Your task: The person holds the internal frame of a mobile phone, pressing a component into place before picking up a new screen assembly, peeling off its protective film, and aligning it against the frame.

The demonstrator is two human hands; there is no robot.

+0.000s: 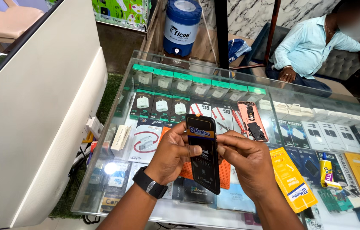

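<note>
Black and glossy, the phone screen panel (203, 155) was up in both hands above the glass counter (103, 187), held upright and tilted slightly, its protective film showing printed text and a blue-and-orange tab at the top. The left hand (172, 154) was closed on the panel's left edge, thumb pressed across the front, a black wristwatch (150, 183) on that wrist. The right hand (248, 164) gripped the right edge, fingers curled and pinched near the upper side of the panel.

Under the hands, an orange mat (224, 174) lay on the glass. Beyond the panel, an opened phone body (252, 121) with a pinkish frame rested on the counter. A yellow package (293, 181) lay to the right, a small glue tube (325, 170) beyond it. Boxed chargers (163, 106) filled the case below. A person in a light blue shirt (308, 47) sat behind the counter.
</note>
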